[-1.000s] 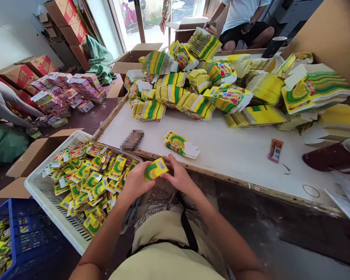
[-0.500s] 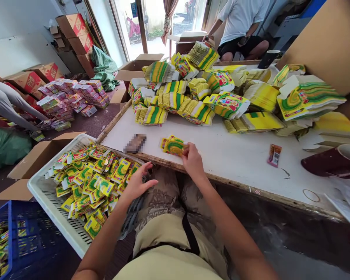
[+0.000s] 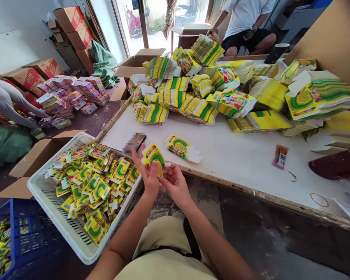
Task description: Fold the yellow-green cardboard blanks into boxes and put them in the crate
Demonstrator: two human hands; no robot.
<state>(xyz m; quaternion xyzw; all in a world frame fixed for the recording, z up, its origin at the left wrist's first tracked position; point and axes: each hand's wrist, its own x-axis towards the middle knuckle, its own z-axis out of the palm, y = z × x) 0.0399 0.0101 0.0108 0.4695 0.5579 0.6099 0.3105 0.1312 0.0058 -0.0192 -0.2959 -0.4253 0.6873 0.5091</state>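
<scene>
My left hand has its thumb on the face of a yellow and green carton, which it holds upright above the table's front edge. On the carton's lower right end are the pinched fingers of my right hand. A small stack of flat cartons lies on the white table just beyond my hands. Left of it is a blurred dark object. Many yellow cartons fill the white basket at my left.
Bundles of flat cartons are heaped at the table's back. A maroon mug and a small packet are at the right. A blue crate stands lower left. One person sits beyond the table; another bends at far left.
My right hand has moved left and down from the stack, which stays on the table. Both hands have come together on one carton; my left hand was open and holding nothing before.
</scene>
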